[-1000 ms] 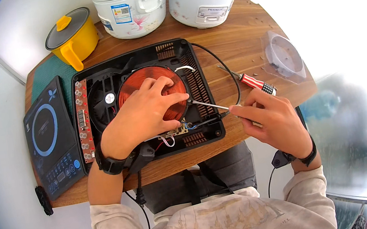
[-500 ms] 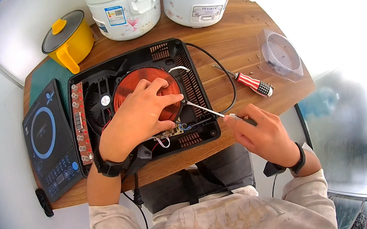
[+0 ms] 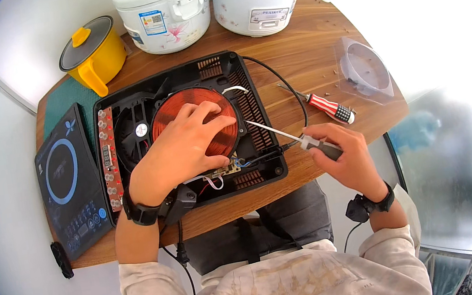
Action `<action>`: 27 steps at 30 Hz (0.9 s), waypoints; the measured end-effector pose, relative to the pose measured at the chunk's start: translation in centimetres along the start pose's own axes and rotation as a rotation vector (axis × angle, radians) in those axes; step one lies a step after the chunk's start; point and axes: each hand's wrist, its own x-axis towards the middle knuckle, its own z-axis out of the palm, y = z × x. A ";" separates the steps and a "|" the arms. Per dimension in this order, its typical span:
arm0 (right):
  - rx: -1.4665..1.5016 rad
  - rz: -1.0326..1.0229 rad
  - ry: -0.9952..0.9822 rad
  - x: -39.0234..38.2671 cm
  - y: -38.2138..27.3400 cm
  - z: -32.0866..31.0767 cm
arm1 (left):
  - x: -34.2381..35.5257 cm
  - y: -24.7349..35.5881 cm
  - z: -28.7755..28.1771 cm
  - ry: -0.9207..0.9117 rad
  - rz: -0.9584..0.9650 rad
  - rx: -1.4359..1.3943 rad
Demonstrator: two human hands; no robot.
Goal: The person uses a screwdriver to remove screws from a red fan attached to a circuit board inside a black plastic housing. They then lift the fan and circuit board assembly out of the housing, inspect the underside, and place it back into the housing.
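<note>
My left hand (image 3: 178, 147) rests on the copper coil (image 3: 166, 112), fingers spread and a little bent, the thumb by its lower edge. The coil sits in the black base (image 3: 195, 199) of an opened induction cooker. In my right hand (image 3: 346, 149) is a slim screwdriver (image 3: 276, 131) with a grey-and-white handle. Its shaft slants toward the coil's right edge, and the tip is close to a small screw (image 3: 241, 130) there. Whether the tip touches anything is unclear. A fan (image 3: 131, 139) and a red button board (image 3: 109, 166) lie left of the coil.
The cooker's black top panel (image 3: 67, 179) leans at the left. A yellow pot (image 3: 97, 58) and two white rice cookers (image 3: 168, 23) stand behind. To the right lie a flag-patterned screwdriver (image 3: 331, 107), a clear plastic tray (image 3: 365, 70), loose screws and a black cable (image 3: 281, 79).
My right hand has moved slightly right with the screwdriver, and its tip has come away from the screw at the coil's edge. My left hand has stayed on the coil.
</note>
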 end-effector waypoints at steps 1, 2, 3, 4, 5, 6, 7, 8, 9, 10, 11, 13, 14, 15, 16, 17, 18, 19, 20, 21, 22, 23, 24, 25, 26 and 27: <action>-0.003 0.022 -0.001 0.1 -0.1 -0.2 | -0.1 0.0 0.1 -0.003 -0.004 0.009; -0.016 -0.014 0.023 0.0 0.0 -0.2 | -0.1 0.1 0.1 -0.011 -0.019 0.014; -0.029 -0.051 0.047 0.0 0.2 -0.2 | 0.0 0.3 0.0 -0.018 -0.033 0.020; -0.042 -0.087 0.071 0.0 0.4 -0.1 | -0.1 0.4 0.0 -0.026 -0.048 0.026; -0.064 -0.129 0.088 0.0 0.4 -0.2 | -0.1 0.4 0.0 -0.025 -0.051 0.030; -0.086 -0.170 0.105 0.1 0.3 -0.2 | -0.1 0.4 0.0 -0.024 -0.055 0.035; -0.107 -0.212 0.122 0.1 0.2 -0.3 | -0.1 0.4 0.0 -0.023 -0.059 0.040; -0.121 -0.233 0.120 0.1 0.1 -0.4 | -0.1 0.4 0.0 -0.020 -0.062 0.044; -0.136 -0.253 0.118 0.1 -0.1 -0.4 | -0.1 0.5 0.0 -0.017 -0.064 0.048; -0.150 -0.274 0.116 0.1 -0.2 -0.5 | -0.1 0.5 0.0 -0.015 -0.066 0.052; -0.150 -0.272 0.110 0.1 -0.4 -0.5 | -0.1 0.5 0.0 -0.013 -0.063 0.052; -0.149 -0.269 0.100 0.1 -0.7 -0.4 | 0.0 0.4 0.0 -0.009 -0.055 0.052; -0.149 -0.272 0.099 0.1 -0.7 -0.4 | 0.0 0.4 0.0 -0.012 -0.055 0.052; -0.149 -0.274 0.097 0.2 -0.7 -0.3 | 0.0 0.3 0.0 -0.016 -0.055 0.051; -0.149 -0.276 0.095 0.3 -0.8 -0.3 | 0.0 0.3 0.0 -0.019 -0.054 0.051; -0.160 -0.278 0.091 0.3 -0.8 -0.3 | -0.1 0.2 0.0 -0.013 -0.050 0.051; -0.170 -0.279 0.088 0.4 -1.0 -0.3 | -0.1 0.1 0.1 -0.006 -0.046 0.051; -0.180 -0.281 0.084 0.4 -1.1 -0.3 | -0.1 0.1 0.2 0.000 -0.042 0.051; -0.190 -0.286 0.079 0.4 -1.3 -0.3 | -0.1 0.1 0.2 -0.003 -0.043 0.054; -0.200 -0.291 0.075 0.4 -1.4 -0.4 | -0.1 0.1 0.2 -0.006 -0.045 0.057; -0.210 -0.296 0.071 0.4 -1.6 -0.5 | -0.1 0.1 0.2 -0.009 -0.047 0.061; -0.207 -0.297 0.069 0.3 -1.7 -0.5 | -0.1 0.1 0.2 -0.009 -0.049 0.064; -0.205 -0.299 0.068 0.3 -1.8 -0.5 | 0.0 0.1 0.2 -0.008 -0.050 0.066; -0.202 -0.300 0.066 0.3 -1.9 -0.6 | 0.0 0.1 0.3 -0.007 -0.052 0.069; -0.204 -0.307 0.069 0.3 -2.1 -0.6 | 0.0 0.1 0.3 -0.002 -0.047 0.072; -0.206 -0.315 0.071 0.4 -2.2 -0.6 | 0.0 0.1 0.4 0.004 -0.042 0.074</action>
